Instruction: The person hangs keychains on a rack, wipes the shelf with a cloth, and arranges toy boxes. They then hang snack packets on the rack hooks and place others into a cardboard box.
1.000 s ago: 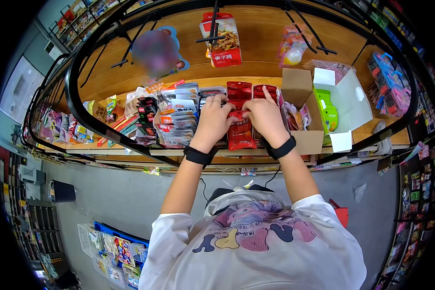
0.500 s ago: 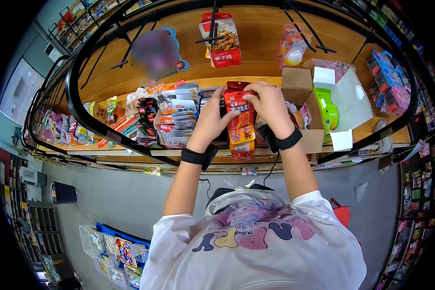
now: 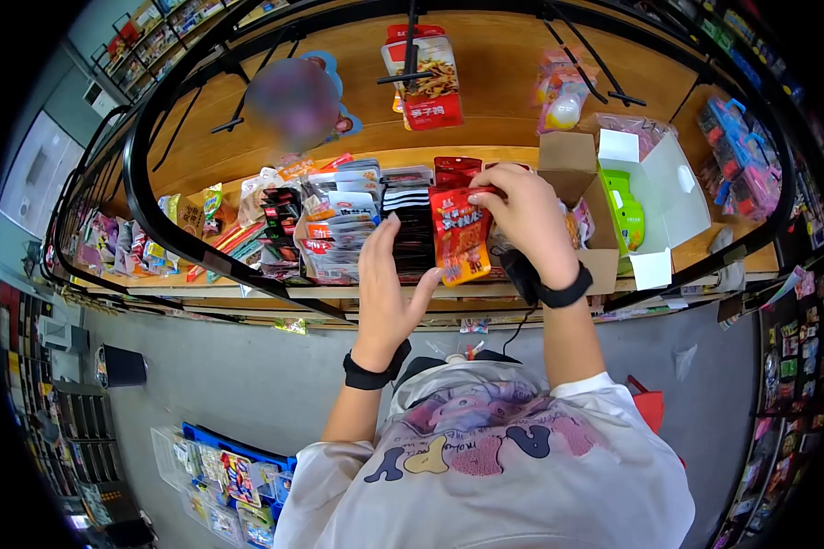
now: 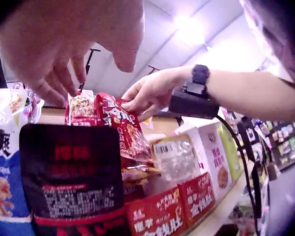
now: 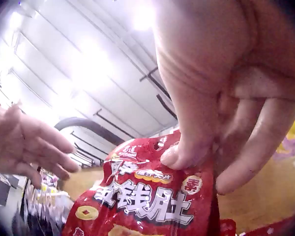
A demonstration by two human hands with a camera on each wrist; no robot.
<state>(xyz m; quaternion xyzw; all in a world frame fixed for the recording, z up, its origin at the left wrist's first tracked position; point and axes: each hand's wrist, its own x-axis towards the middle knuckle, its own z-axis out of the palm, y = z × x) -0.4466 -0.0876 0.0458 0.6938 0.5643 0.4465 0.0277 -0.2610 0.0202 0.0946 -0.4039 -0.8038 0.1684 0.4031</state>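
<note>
My right hand (image 3: pixel 533 220) pinches a red snack pouch (image 3: pixel 459 236) by its top edge, thumb on the printed front in the right wrist view. The pouch (image 5: pixel 147 194) hangs slightly tilted over the shelf's front row, its orange lower end toward me. To its left my left hand (image 3: pixel 384 291) is spread, holding nothing, with the thumb tip close to the pouch's bottom corner. Behind those fingers stands a row of black pouches (image 3: pixel 407 229); one black pouch (image 4: pixel 71 174) fills the front of the left wrist view. More red pouches (image 3: pixel 456 171) stand behind the held one.
Bagged snacks (image 3: pixel 339 233) crowd the left side. A cardboard box (image 3: pixel 595 261) and an open white box (image 3: pixel 682 201) stand at right. Metal hooks with hanging packets (image 3: pixel 428 82) project above, and a black rail (image 3: pixel 178 215) curves around the shelf front.
Both hands were at the red pouches a second ago. The right hand now holds one pouch alone, tilted; the left has let go and drawn back toward the body.
</note>
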